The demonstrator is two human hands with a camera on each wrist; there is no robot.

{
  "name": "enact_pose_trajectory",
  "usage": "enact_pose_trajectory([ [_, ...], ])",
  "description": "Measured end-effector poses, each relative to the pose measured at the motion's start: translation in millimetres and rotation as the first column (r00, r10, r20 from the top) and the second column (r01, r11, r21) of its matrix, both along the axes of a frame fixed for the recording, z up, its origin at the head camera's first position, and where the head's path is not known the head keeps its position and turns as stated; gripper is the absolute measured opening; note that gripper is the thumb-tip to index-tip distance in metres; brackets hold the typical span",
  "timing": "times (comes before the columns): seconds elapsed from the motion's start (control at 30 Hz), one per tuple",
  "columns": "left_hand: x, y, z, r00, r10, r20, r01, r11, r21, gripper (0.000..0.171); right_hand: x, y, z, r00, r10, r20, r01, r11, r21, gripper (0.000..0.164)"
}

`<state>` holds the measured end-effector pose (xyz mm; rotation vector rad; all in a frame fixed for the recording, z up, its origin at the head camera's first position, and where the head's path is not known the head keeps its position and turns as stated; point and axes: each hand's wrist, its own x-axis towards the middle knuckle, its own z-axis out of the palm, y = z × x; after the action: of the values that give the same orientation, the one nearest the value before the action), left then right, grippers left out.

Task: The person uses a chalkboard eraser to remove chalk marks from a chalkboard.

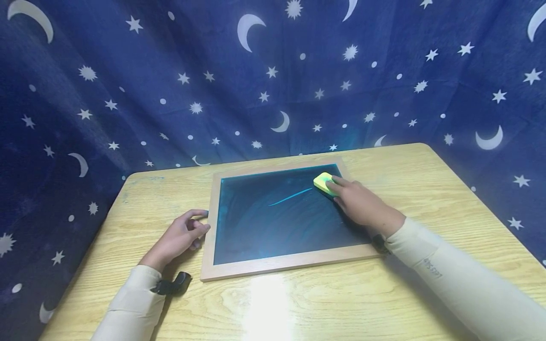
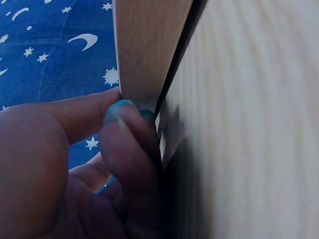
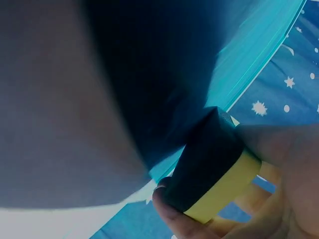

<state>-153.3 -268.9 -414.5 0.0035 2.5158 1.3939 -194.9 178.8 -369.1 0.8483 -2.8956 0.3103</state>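
A chalkboard (image 1: 260, 222) in a light wooden frame lies on the table, with a thin blue chalk line (image 1: 290, 197) slanting across it. My right hand (image 1: 360, 201) holds a yellow chalkboard eraser (image 1: 323, 180) on the board's right part, by the upper right end of that line. The right wrist view shows the eraser's yellow side and its dark underside (image 3: 204, 159) between thumb and fingers. At the frame's left side, my left hand (image 1: 181, 237) rests with bent fingers, fingertips against the outer edge. Bluish chalk marks a fingertip (image 2: 122, 105) in the left wrist view.
The pale wood-grain table (image 1: 273, 303) reaches past the board on all sides. Faint blue chalk smudges (image 1: 142, 182) mark its far left corner. A dark blue curtain (image 1: 239, 80) with moons and stars hangs behind and beside it. A black camera (image 1: 181, 282) sits on the left wrist.
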Motion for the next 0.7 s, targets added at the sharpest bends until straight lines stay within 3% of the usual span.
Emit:
enact_pose_trajectory([
  [0.33, -0.4, -1.2, -1.5, 1.0, 0.001, -0.005, -0.001, 1.0, -0.001, 0.053, 10.5, -21.6, -0.8, 0.999, 0.048, 0.01, -0.049, 0.998, 0.032, 0.046],
  [0.7, -0.1, -0.4, -2.0, 1.0, 0.005, -0.016, -0.006, 1.0, -0.019, 0.052, 41.9, -48.6, -2.3, 0.987, 0.161, 0.0, -0.161, 0.986, 0.047, 0.047],
])
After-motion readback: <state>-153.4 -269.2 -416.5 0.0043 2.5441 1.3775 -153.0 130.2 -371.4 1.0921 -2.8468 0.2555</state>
